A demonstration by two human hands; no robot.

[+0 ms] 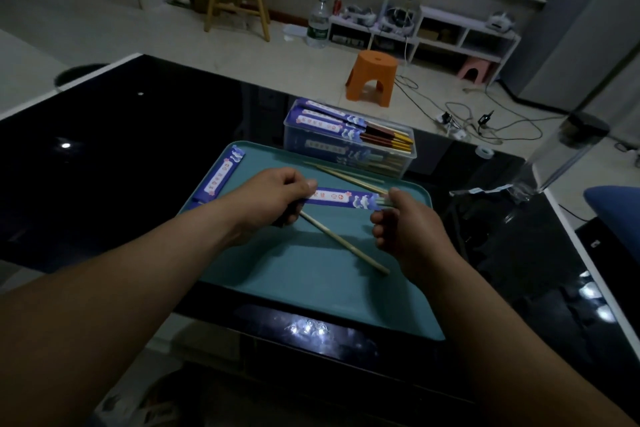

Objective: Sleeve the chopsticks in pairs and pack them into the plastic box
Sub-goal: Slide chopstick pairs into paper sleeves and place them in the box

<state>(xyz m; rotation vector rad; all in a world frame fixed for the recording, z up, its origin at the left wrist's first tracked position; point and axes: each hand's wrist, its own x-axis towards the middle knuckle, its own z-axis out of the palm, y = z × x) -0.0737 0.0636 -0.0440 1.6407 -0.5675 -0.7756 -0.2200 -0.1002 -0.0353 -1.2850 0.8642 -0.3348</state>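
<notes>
- Blue printed paper sleeve (341, 200) held above the teal plastic tray (311, 274); left hand (277, 196) clamped on its closed end, right hand (398, 218) pinching the pale chopstick pair (382, 202) at its mouth.
- Risk: tips skew, paper buckles or tears.
- Loose bamboo chopstick (346, 246) beneath could get knocked off the tray.
- Clear plastic box (349, 139) nearly full; the stack may spill.

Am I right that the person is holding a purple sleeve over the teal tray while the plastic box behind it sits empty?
Not quite: the head view shows the plastic box already holding several sleeved pairs. The rest stands: both hands hold the purple sleeve over the teal tray.
</notes>
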